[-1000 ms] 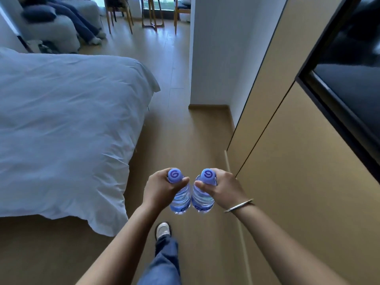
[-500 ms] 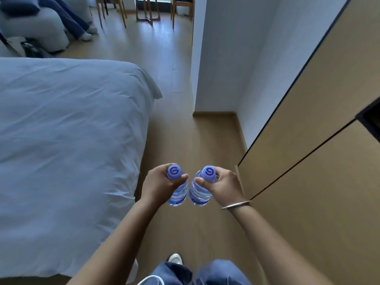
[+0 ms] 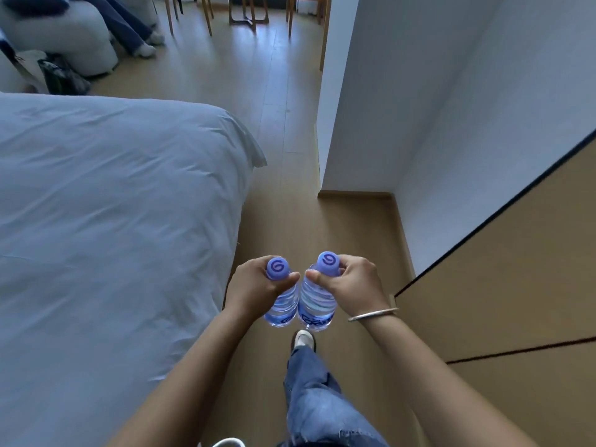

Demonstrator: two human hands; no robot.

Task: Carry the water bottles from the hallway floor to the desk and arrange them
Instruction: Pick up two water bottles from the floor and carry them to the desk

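Denim leg and white shoe (image 3: 302,339) have swung forward since a second ago. Each grip pinches a water bottle at its neck: left hand (image 3: 258,285), right hand (image 3: 351,285). Bottles touch, mid-carry beside bed (image 3: 113,221); the surface isn't visible.

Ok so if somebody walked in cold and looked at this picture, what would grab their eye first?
Most likely the two water bottles with bright blue caps, held side by side at centre: the left bottle in the left hand, the right bottle in the right hand. Next, the big white bed filling the left side, with a strip of wooden floor running between it and the white wall on the right.
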